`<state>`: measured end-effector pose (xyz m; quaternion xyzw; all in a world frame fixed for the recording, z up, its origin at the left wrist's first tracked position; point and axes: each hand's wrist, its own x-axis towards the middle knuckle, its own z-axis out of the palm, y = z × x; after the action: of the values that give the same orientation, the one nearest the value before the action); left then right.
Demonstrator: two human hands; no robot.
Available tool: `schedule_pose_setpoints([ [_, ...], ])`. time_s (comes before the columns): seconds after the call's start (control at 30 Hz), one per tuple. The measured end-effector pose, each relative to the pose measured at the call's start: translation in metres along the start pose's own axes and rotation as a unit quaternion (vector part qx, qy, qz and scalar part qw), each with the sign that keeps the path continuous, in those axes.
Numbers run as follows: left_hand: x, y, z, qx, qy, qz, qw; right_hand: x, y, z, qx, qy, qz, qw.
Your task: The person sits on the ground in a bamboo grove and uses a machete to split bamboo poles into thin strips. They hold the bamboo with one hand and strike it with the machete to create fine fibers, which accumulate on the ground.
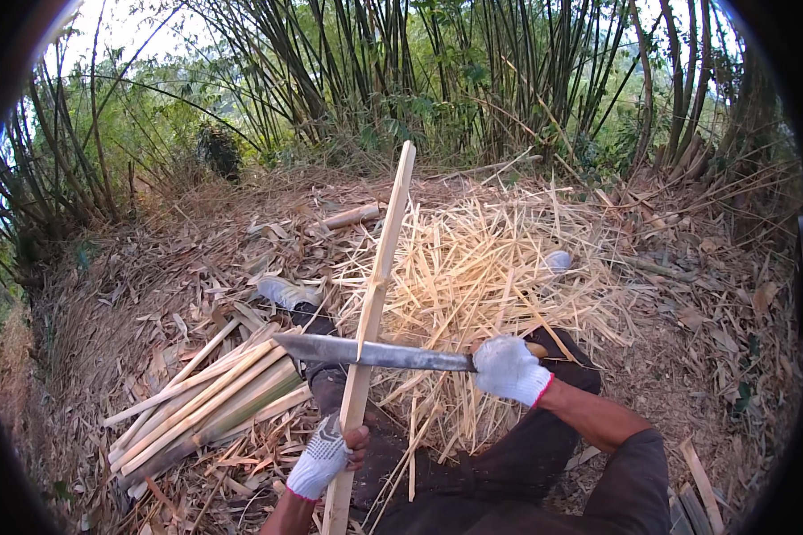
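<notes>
The left hand (323,458) gripped a pale strip (372,308) while the right hand (510,371) held a machete (401,356) across it above the left, ideally angled shallowly.

Bamboo thicket (348,85) beyond dry leaves (156,267)

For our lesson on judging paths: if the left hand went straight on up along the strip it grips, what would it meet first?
Most likely the knife blade, which crosses the pale strip beyond the left hand, though exact depth is hard to judge.
</notes>
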<state>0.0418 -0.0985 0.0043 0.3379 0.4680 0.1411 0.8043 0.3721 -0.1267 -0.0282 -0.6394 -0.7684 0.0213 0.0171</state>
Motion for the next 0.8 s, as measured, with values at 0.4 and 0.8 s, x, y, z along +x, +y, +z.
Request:
schedule_pose_setpoints([
  [0.4, 0.003, 0.0, 0.005, -0.004, -0.012, 0.008, 1.0, 0.023, -0.002, -0.02, -0.025, -0.032, -0.06, 0.997],
  [0.8, -0.025, -0.03, -0.008, 0.031, -0.021, -0.02, 0.999, 0.04, 0.057, -0.02, -0.143, 0.02, 0.03, 0.989],
])
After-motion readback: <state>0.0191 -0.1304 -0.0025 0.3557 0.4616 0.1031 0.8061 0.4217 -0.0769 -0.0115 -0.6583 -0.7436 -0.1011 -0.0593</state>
